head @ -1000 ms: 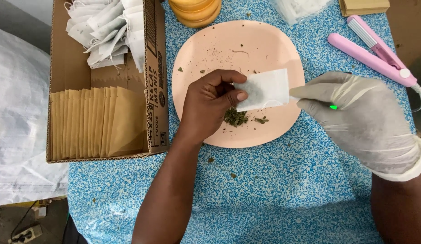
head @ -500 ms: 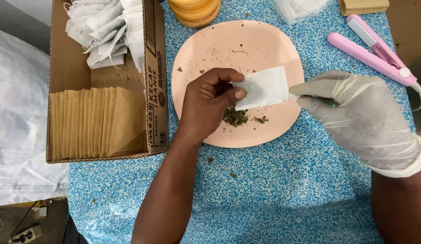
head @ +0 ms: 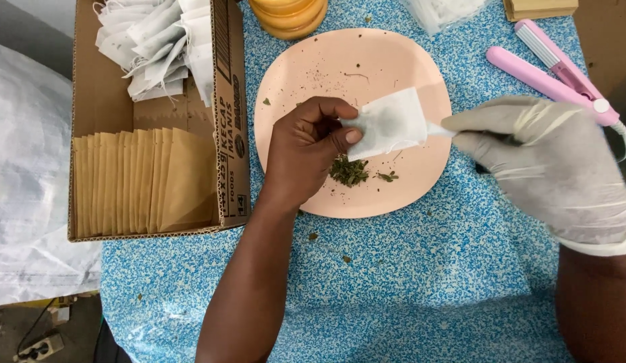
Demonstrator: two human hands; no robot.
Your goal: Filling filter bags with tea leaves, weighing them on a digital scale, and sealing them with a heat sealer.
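Head view, left hand (head: 306, 151) and gloved right hand (head: 545, 165) pinching opposite edges of white sachet (head: 392, 123), above pink plate (head: 400, 60)

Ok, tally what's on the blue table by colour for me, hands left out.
Pink: 2, the plate and the sealer.
White: 2, the pouch held by both hands and the bag stack.
Brown: 2, the box and the packet.
Yellow: 1, the jar.
Green: 1, the herb pile.
Total: 8.
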